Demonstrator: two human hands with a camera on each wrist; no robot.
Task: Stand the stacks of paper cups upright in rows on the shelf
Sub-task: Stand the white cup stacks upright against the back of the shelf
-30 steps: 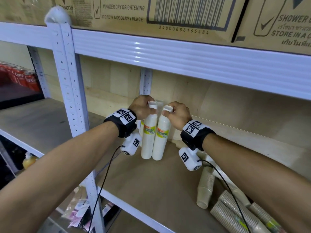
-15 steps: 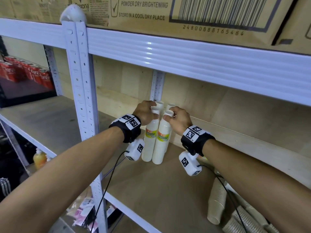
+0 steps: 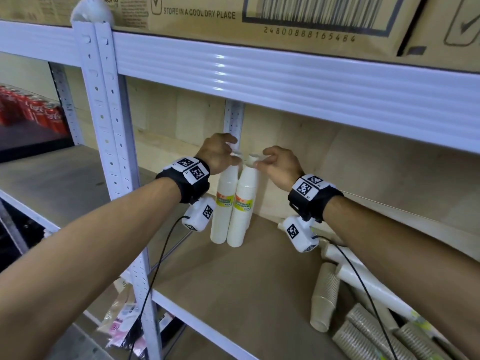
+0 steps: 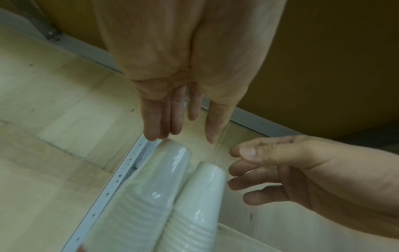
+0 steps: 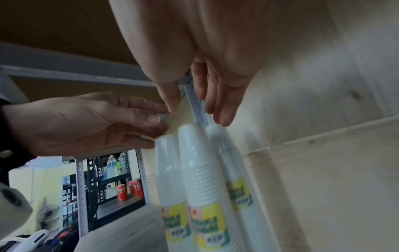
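Two wrapped stacks of white paper cups, the left stack (image 3: 222, 203) and the right stack (image 3: 243, 203), stand upright side by side at the back left of the wooden shelf (image 3: 233, 294). In the right wrist view a third stack (image 5: 226, 162) stands behind them. My left hand (image 3: 232, 152) hovers at the top of the left stack with fingers (image 4: 155, 122) straight, holding nothing. My right hand (image 3: 262, 159) hovers beside the top of the right stack with fingers (image 5: 222, 109) loose and apart from it. More white stacks (image 3: 363, 279) and brown stacks (image 3: 324, 294) lie on their sides at the right.
A white perforated post (image 3: 109, 126) stands left of my left arm and a white beam (image 3: 285, 81) runs just overhead, with cardboard boxes (image 3: 259, 16) on it. Red cola cans (image 3: 31, 110) sit on the neighbouring shelf. Packets (image 3: 122, 320) lie on the level below.
Both hands have let go of the stack tops they gripped and opened, drawing slightly up and apart. The two stacks stay standing.
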